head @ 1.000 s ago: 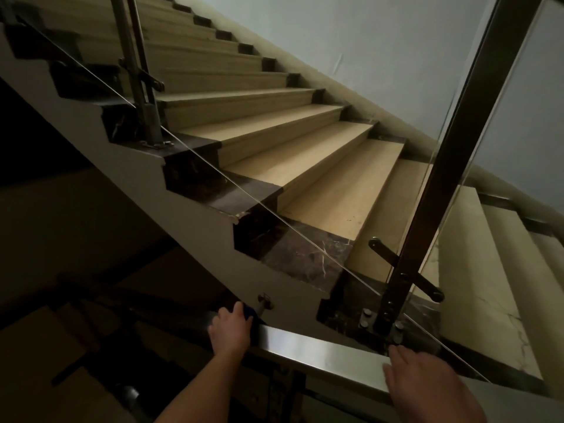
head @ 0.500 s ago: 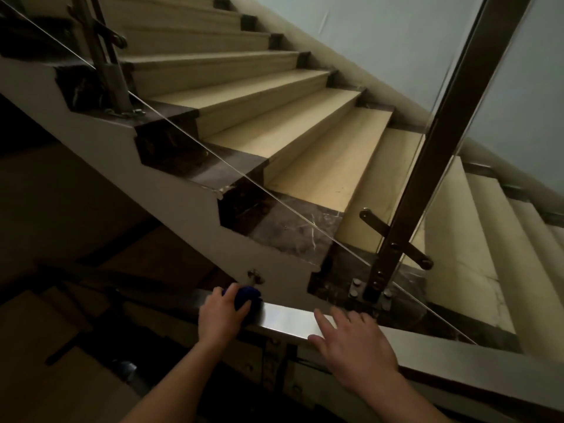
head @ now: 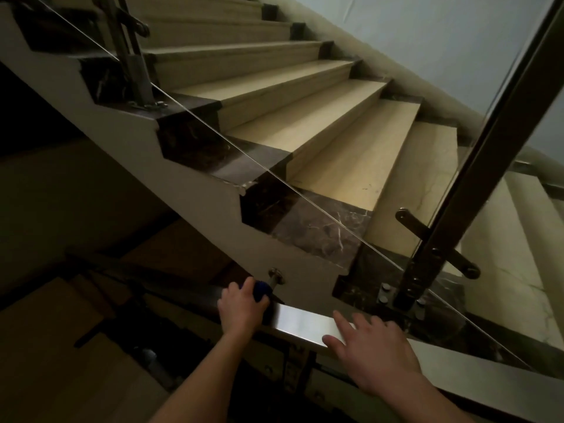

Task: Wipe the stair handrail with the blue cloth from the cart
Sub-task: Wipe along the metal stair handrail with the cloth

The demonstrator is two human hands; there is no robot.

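A flat steel handrail (head: 300, 323) runs across the bottom of the view, sloping down to the left into shadow. My left hand (head: 242, 306) lies on top of it and grips a bunched blue cloth (head: 262, 290), of which only a small part shows beyond my fingers. My right hand (head: 375, 351) rests flat on the rail a little further right, fingers spread and straight, holding nothing.
Beige stairs (head: 320, 126) with dark marble edges rise behind the rail. A steel post (head: 476, 166) with brackets and a glass panel stands at the right. A round rail mount (head: 276, 274) sits on the stair's side wall just beyond the cloth. Below left is a dark lower flight.
My left hand has stayed on the rail gripping the cloth, with more of the blue now showing. My right hand slid left along the rail, closer to my left hand.
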